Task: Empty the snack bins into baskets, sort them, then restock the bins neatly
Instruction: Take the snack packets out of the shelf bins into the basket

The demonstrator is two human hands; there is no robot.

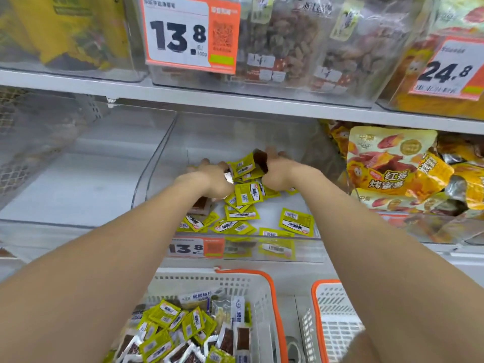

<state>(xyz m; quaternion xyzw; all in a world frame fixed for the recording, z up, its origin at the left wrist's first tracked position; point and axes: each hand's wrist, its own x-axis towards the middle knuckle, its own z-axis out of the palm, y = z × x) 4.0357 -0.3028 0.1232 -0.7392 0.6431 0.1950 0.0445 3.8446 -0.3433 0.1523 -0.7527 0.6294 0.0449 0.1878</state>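
Both my arms reach into a clear plastic bin [157, 163] on the middle shelf. Small yellow-green snack packets [296, 221] lie scattered on its floor. My left hand [212, 176] and my right hand [277, 169] sit at the back of the bin, pressed against a bunch of these packets [245, 165] held between them. A dark brown packet sticks up by my right thumb. Below, a white basket with an orange rim [272, 292] holds several yellow-green and brown packets.
A second white basket [337, 305] with an orange rim stands at the lower right. The bin to the right holds large yellow sweet-potato bags [392, 169]. The clear bin [65, 153] to the left shows no packets. Bins with price tags 13.8 and 24.8 sit on the shelf above.
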